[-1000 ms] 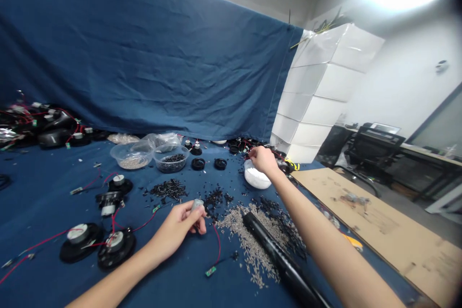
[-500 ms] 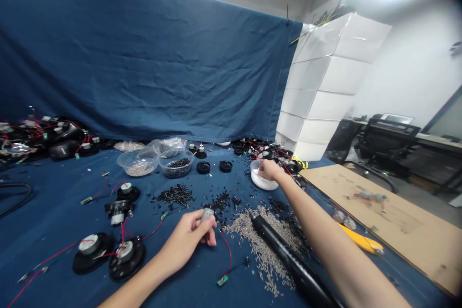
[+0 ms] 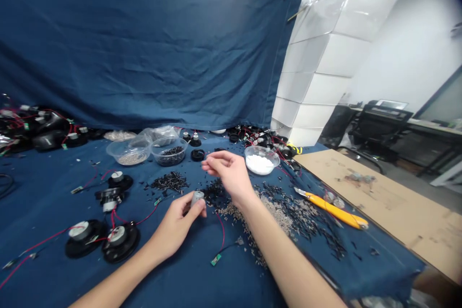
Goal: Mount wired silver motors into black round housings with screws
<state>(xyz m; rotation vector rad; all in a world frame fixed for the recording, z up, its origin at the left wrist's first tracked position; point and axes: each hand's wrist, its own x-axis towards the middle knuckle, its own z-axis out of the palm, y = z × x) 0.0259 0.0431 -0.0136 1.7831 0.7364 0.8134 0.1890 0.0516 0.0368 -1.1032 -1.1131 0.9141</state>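
My left hand (image 3: pixel 176 225) pinches a small grey cylindrical motor (image 3: pixel 197 198) just above the blue cloth; a red wire (image 3: pixel 221 231) runs from it to a small green connector (image 3: pixel 215 260). My right hand (image 3: pixel 228 172) hovers over the piles of small parts, thumb and forefinger pinched together; whatever they hold is too small to name. The bowl of white bits (image 3: pixel 260 160) stands behind it, to the right. Piles of black screws (image 3: pixel 169 182) and silver screws (image 3: pixel 277 211) lie around both hands.
Two clear bowls (image 3: pixel 130 152) (image 3: pixel 170 150) of screws stand at the back. Black round speakers with red wires (image 3: pixel 83 238) lie at the left. A yellow utility knife (image 3: pixel 334 208) lies right, by a cardboard sheet (image 3: pixel 390 202). White boxes (image 3: pixel 325 57) are stacked behind.
My right hand has come back from the bowl of white bits toward my left hand, fingers pinched. The left hand keeps hold of the motor. The black cylinder is now hidden behind my right arm.
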